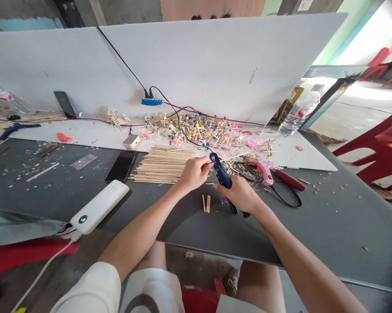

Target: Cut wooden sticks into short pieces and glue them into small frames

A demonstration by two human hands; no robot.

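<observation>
While gripping dark-blue pliers (222, 174) by handles in R hand (240, 195), holding L hand (196, 172) w/ fingers bent at pliers' far end; can't tell if pinching anything there or just touching. Can see a few short sticks (209, 203) on table (172, 213), near side, left of handles, plus long sticks (163, 165) in a row farther left, beside L hand. Can also see heap of stick pcs w/ coloured balls (199, 130), far side; pink glue gun (266, 174), right; phone (120, 166) & white power bank (101, 206), left.
</observation>
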